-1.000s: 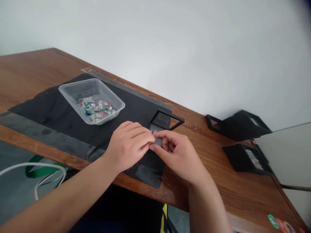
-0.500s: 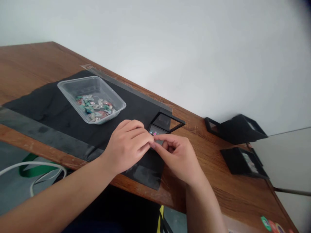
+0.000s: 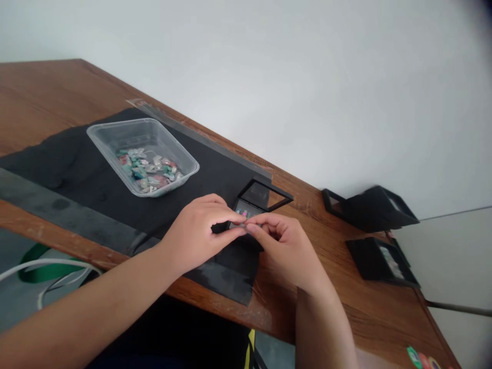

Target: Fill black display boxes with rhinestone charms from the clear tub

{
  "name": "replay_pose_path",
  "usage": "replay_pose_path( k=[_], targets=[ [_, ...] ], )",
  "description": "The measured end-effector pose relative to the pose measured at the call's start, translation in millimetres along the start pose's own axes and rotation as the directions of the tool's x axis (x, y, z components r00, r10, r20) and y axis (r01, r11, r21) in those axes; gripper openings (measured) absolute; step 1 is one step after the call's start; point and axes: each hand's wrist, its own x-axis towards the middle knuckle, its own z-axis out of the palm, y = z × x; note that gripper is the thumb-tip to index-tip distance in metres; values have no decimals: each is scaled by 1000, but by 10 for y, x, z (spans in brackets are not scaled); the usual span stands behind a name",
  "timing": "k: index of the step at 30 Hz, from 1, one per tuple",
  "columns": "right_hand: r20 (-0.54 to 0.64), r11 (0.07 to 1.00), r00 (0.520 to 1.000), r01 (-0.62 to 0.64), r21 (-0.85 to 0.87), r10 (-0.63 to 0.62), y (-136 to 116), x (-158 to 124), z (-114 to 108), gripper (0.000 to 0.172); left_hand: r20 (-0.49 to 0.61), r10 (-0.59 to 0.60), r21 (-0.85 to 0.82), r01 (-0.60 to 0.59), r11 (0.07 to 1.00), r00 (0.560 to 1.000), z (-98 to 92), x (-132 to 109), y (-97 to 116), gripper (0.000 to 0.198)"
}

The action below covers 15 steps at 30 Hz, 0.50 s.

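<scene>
Thumb and forefinger tips of the left hand and right hand converge over the case; whether either grip pinches anything cannot be told. The case is black, its windowed lid raised, coloured pieces inside, between the near and far edges of the table. Markings on discs by its right edge are unreadable.

Black case — smooth plastic; tabletop — grained wood.
</scene>
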Motion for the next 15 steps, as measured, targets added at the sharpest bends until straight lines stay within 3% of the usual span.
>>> replay_pose_path(
  k=[9,15],
  targets=[
    [-57,998,998,-30,-54,27,-17,2,56,20,39,-188,-84,191,978,981,-21,-15,25,3],
    [-135,975,991,-12,-220,-18,35,-16,77,16,159,-443,-136,464,875,882,-88,50,73,8]
  ],
)
